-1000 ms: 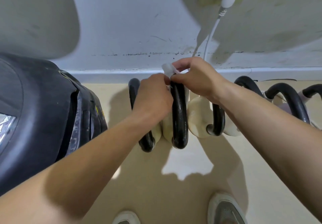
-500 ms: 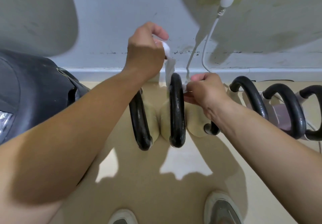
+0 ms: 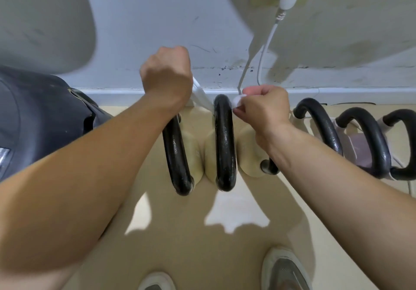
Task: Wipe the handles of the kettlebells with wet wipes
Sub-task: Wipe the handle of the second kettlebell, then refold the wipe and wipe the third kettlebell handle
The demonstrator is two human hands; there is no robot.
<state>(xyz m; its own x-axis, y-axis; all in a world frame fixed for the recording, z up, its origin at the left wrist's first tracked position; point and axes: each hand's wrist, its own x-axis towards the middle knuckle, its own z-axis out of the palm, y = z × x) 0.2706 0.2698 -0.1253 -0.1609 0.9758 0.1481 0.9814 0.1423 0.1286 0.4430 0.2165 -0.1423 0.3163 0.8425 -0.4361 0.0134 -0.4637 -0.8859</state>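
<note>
Keep the wet wipe [image 3: 201, 97] taut round the far bend of the middle kettlebell handle [image 3: 224, 141] and pull its ends alternately so the strip scrubs the bar. The left hand [image 3: 166, 75], fisted on one end, is above-left of that handle; the right hand [image 3: 263, 107] pinches the other end just right of it.

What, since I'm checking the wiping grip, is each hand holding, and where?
A wet wipe passed round the black kettlebell handle: the left hand grips one end, the right hand pinches the other end.
</note>
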